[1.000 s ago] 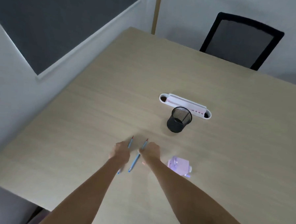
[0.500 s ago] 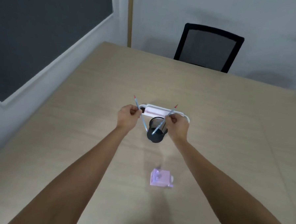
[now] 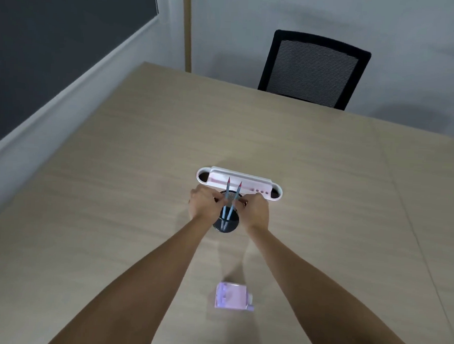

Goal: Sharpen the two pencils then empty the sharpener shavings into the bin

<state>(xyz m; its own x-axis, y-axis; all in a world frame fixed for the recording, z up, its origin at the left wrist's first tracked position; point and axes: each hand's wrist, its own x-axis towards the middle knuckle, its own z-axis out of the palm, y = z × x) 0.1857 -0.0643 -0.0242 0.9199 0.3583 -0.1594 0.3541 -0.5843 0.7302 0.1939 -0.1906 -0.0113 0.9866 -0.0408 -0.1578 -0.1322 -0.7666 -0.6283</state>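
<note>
Two blue pencils with red tips stand in a black mesh cup at the table's middle. My left hand pinches the left pencil. My right hand pinches the right pencil. Both pencils point up and away from me, with their lower ends inside the cup. A lilac box-shaped sharpener sits on the table nearer to me, between my forearms, untouched.
A long white tray with a pink insert lies just behind the cup. A black mesh-back chair stands at the far table edge. A wall with a dark board runs along the left side.
Both hands lifted the pencils off the table, carried them forward over the cup, and lowered them in. The pencils went from splayed apart to nearly parallel.
</note>
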